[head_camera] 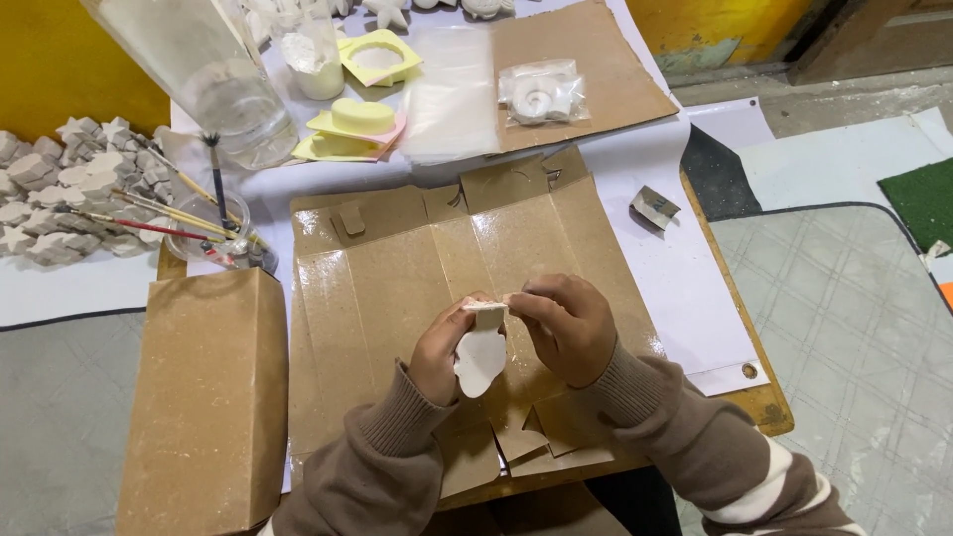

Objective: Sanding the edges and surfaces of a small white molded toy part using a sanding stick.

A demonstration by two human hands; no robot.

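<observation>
White plaster figure [480,359] sits pinched in the grip of both hands above the flattened cardboard sheet [397,288] on the table. The left hand [444,347] clasps its side; the right hand [568,326] pinches its top edge. A brown paper bag [206,397] stands just left.

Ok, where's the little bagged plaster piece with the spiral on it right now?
In the head view, the bagged spiral plaster piece lies top centre-right on the far cardboard sheet, just right of the stack of clear plastic bags.
</observation>
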